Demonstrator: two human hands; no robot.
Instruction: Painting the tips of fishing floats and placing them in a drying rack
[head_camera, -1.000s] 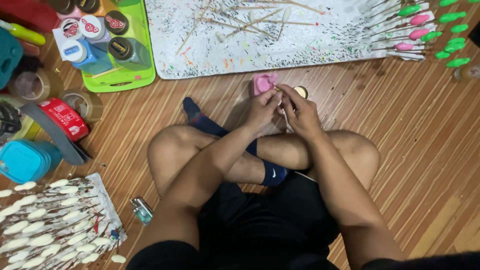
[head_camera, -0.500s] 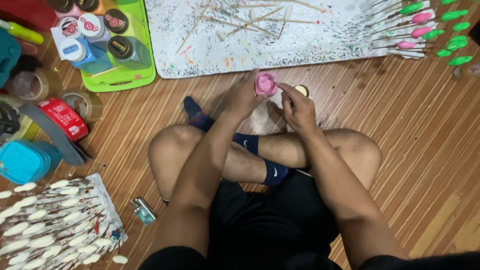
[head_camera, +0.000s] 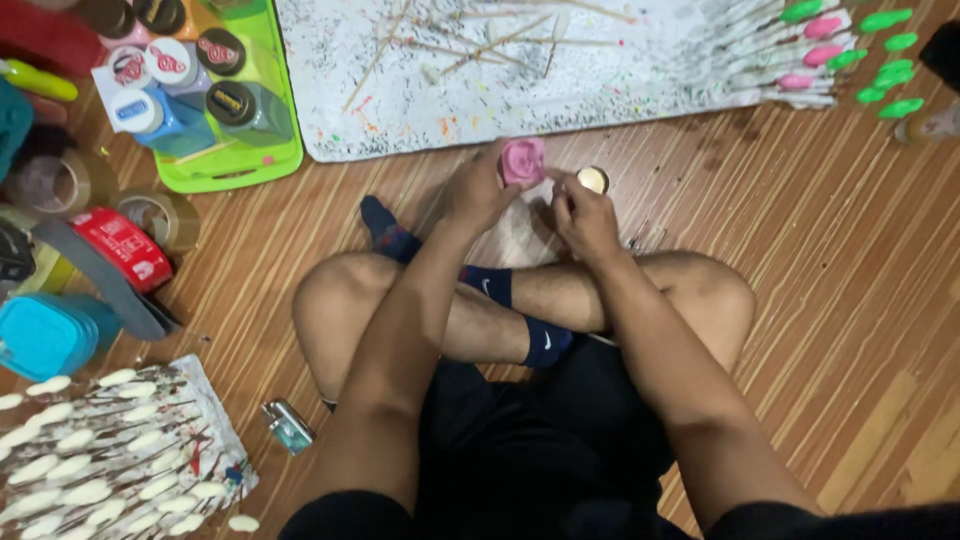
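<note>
Sitting cross-legged on the brown striped wooden floor (head_camera: 800, 300). Near the top middle of the frame, left hand (head_camera: 478, 190) curled around a small pink round pot of paint (head_camera: 523, 160), holding it up just above the floor. Right hand (head_camera: 585, 215) just right of the pot, fingers pressed together in a pinch on something too small to tell, maybe a thin stick. Fingertips nearly touching the pot's right side. Small round cream-coloured lid (head_camera: 593, 179) on the floor just above the right hand. Pot lies up and left from the right hand, very near. No long side to the pot, just round.

White paint-splattered paper sheet (head_camera: 600, 90) with thin sticks across the top. Green plastic tray (head_camera: 250, 160) of paint bottles at upper left. Sticks with white blobs on their tips (head_camera: 100, 470) at lower left.
</note>
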